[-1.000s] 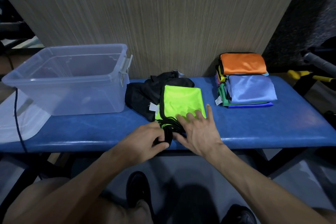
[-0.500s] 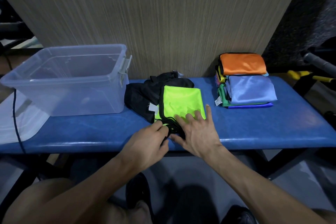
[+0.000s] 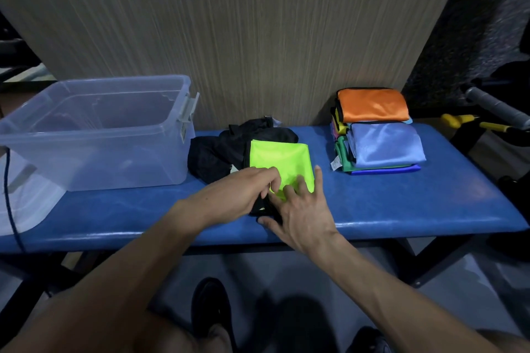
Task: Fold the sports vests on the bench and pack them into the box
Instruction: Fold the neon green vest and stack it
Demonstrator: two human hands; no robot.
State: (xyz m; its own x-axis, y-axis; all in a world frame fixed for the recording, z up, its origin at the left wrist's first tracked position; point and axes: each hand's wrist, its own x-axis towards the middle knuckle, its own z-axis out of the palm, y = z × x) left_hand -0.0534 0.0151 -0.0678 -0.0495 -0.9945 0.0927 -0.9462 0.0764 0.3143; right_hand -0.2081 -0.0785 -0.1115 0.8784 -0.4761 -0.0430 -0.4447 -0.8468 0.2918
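Note:
A neon green vest (image 3: 282,162) with black trim lies folded at the middle of the blue bench (image 3: 401,203). My left hand (image 3: 243,195) pinches its near edge and lifts it a little. My right hand (image 3: 301,215) lies flat with spread fingers on the vest's near part. Behind and left of the green vest sits a crumpled black vest (image 3: 220,152). A clear plastic box (image 3: 94,129) stands on the left end of the bench. On the right rests a stack of folded vests (image 3: 378,137), orange on top and light blue below it.
A wooden panel wall rises right behind the bench. The box's lid (image 3: 25,203) lies at the far left under a dark cable (image 3: 10,203). Exercise gear with yellow handles (image 3: 470,122) stands to the right of the bench. My shoes are on the floor below.
My left hand has moved forward from the bench's near edge onto the green vest and taken its near edge in a pinch. My right hand has stayed flat on the vest.

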